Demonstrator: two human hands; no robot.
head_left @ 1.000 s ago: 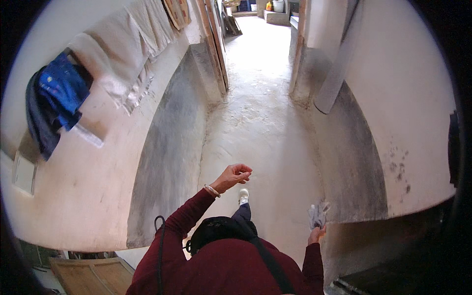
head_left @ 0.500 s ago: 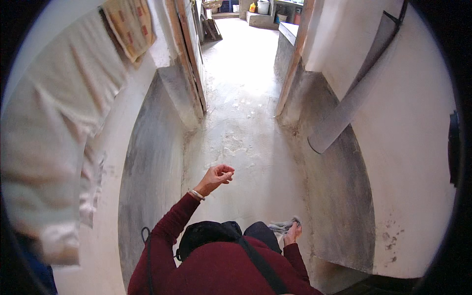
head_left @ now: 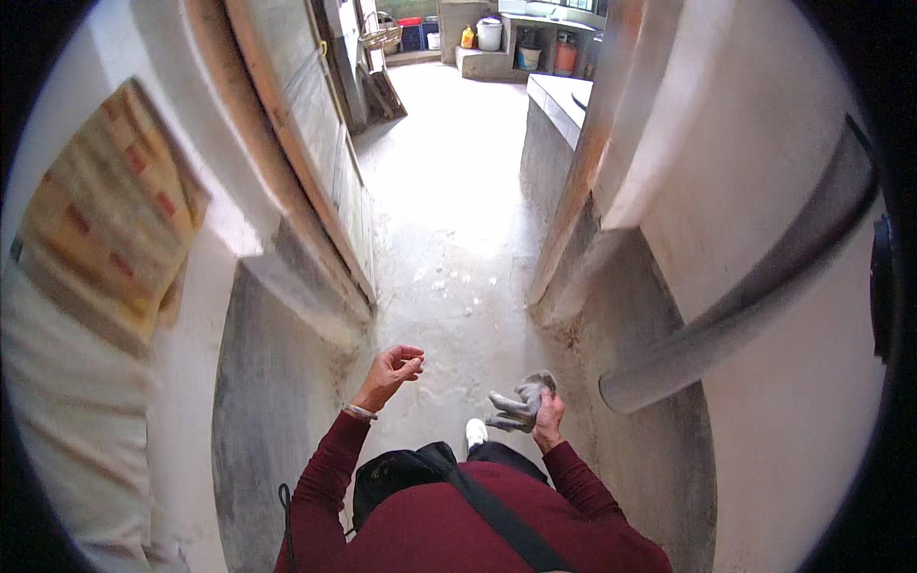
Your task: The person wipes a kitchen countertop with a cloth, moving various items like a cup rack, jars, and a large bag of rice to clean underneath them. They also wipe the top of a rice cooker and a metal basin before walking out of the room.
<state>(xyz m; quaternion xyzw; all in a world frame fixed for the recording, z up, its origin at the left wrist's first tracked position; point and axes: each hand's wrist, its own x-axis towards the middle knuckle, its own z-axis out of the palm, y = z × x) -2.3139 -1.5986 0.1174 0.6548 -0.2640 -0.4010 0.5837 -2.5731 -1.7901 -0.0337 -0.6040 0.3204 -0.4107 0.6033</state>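
Observation:
My right hand (head_left: 548,418) grips a grey work glove (head_left: 517,409), whose fingers hang out to the left; whether it is one glove or a pair I cannot tell. My left hand (head_left: 390,375) is held out in front of me, its fingers curled in toward the thumb. Nothing shows in it, and a bracelet (head_left: 360,412) circles that wrist. Both forearms wear dark red sleeves. Between my hands a white shoe (head_left: 476,433) shows on the concrete floor (head_left: 444,258).
A doorway lies ahead, its wooden door (head_left: 306,124) swung back at left. Beyond it stand a tiled counter (head_left: 559,100), a white bucket (head_left: 489,35) and an orange gas cylinder (head_left: 565,57). A grey pipe (head_left: 688,353) slants along the right wall; a patterned cloth (head_left: 110,205) hangs at left.
The doorway has come nearer as I walk forward. My right hand has swung forward and up with the glove, which now shows more fully. My left hand stays curled.

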